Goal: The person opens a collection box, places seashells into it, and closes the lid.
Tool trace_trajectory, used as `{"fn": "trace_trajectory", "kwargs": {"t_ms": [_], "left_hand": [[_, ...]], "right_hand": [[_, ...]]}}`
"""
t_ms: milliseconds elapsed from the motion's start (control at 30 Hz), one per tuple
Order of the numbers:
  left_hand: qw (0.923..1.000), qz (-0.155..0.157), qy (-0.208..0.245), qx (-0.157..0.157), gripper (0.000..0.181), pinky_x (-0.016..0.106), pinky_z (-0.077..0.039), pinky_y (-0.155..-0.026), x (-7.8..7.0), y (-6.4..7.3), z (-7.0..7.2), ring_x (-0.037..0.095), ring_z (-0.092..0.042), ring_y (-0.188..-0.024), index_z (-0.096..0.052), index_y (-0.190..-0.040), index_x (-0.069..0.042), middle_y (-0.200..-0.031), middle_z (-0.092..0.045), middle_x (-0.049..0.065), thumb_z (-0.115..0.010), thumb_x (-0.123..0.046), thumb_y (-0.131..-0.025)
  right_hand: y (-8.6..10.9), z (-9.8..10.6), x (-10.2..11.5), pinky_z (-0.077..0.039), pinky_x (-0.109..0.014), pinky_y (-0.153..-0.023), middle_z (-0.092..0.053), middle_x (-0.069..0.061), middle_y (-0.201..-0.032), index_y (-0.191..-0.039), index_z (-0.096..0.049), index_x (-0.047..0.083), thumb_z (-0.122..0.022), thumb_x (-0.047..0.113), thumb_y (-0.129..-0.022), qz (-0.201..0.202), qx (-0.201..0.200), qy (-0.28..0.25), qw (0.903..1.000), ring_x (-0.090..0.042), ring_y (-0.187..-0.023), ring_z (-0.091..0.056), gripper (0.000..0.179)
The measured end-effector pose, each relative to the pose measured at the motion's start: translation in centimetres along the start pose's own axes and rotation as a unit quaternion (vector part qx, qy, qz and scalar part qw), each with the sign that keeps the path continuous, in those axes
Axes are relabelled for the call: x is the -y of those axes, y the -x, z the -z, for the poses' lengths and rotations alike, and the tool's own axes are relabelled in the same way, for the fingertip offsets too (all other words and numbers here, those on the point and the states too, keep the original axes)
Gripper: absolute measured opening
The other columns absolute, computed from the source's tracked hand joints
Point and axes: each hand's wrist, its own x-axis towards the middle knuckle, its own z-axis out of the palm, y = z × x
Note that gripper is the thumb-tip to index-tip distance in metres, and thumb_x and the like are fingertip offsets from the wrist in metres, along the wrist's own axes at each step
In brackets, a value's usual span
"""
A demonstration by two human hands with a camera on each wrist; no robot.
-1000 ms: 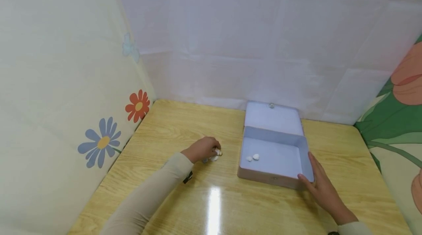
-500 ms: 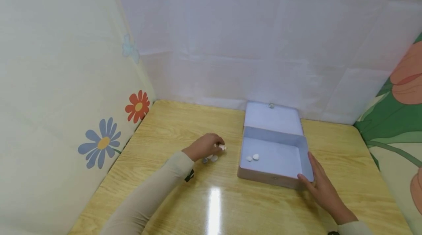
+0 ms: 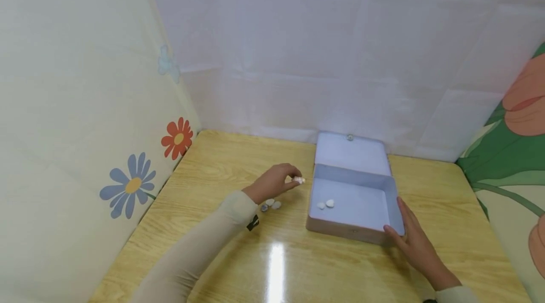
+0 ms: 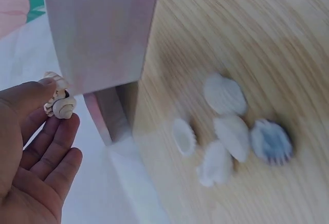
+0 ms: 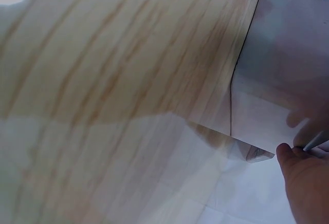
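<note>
My left hand pinches a small spiral seashell between thumb and fingers, just left of the box. Cream and brown bands show on the shell in the left wrist view. The metal box stands with its lid laid back and its pale inside facing up. Two white seashells lie at the left of its floor. My right hand holds the box's front right corner, thumb at the front rim and fingers along the right side. Several loose seashells lie on the table below my left wrist.
One loose shell is bluish and ridged, the others white. A wooden table carries everything. Behind it hangs a white sheet, and flowered cloths close off both sides. The lid reaches almost to the back sheet.
My left hand has lifted away from the loose shells with the spiral seashell and moved right and back, up to the box's left side. The right hand and box have stayed put.
</note>
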Motion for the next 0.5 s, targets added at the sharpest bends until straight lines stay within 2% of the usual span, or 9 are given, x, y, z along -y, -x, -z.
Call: {"fn": "trace_trajectory", "kwargs": {"t_ms": [233, 500], "left_hand": [[0.9995, -0.025, 0.019, -0.01, 0.023, 0.028, -0.05, -0.088, -1.6, -0.8, -0.3, 0.015, -0.061, -0.1, -0.067, -0.114, -0.013, -0.106, -0.064, -0.003, -0.064, -0.027, -0.096], [0.999, -0.041, 0.016, 0.001, 0.024, 0.024, -0.049, -0.089, -3.6, -1.9, -0.6, 0.012, -0.061, -0.101, -0.069, -0.115, -0.012, -0.108, -0.066, -0.002, -0.064, -0.026, -0.096]], "right_hand": [[0.0, 0.0, 0.0, -0.022, -0.071, -0.103, -0.016, -0.031, -0.155, -0.158, -0.003, 0.017, -0.064, 0.028, -0.096, 0.003, -0.002, -0.008, 1.0, -0.055, -0.136, -0.019, 0.088], [0.0, 0.0, -0.2, -0.022, -0.071, -0.103, -0.017, -0.031, -0.154, -0.158, -0.005, 0.016, -0.064, 0.027, -0.096, 0.009, -0.007, -0.005, 0.9999, -0.054, -0.137, -0.02, 0.087]]}}
